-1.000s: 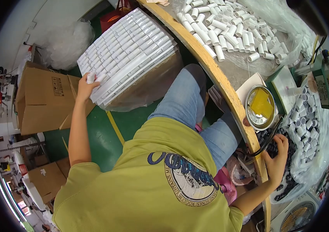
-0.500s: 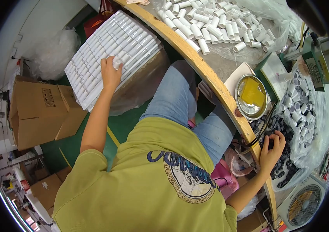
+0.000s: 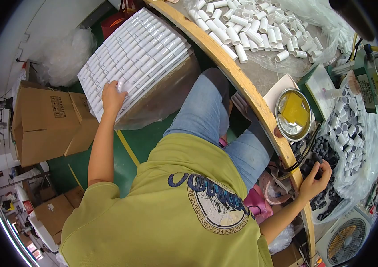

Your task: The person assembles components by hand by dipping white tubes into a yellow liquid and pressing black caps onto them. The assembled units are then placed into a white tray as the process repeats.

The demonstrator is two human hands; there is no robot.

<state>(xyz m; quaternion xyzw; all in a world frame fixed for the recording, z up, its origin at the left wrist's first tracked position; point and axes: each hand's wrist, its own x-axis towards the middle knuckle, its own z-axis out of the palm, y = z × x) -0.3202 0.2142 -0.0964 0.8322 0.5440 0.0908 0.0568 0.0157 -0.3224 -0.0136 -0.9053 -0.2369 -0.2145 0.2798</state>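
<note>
**Left hand pulling back toward tray edge; right hand staying in the caps**

Since half a second ago, the left hand is sitting nearer the close edge of the tray stack, no longer mid-stack. Its fingers are pinching a white tube, which is touching the top layer of tubes. The right hand is staying put, fingers curling into the black caps just past the wooden table edge. Can't tell if it's gripping a cap. A metal dish is sitting beside the caps, and a cardboard box is standing left of the stack.
</note>
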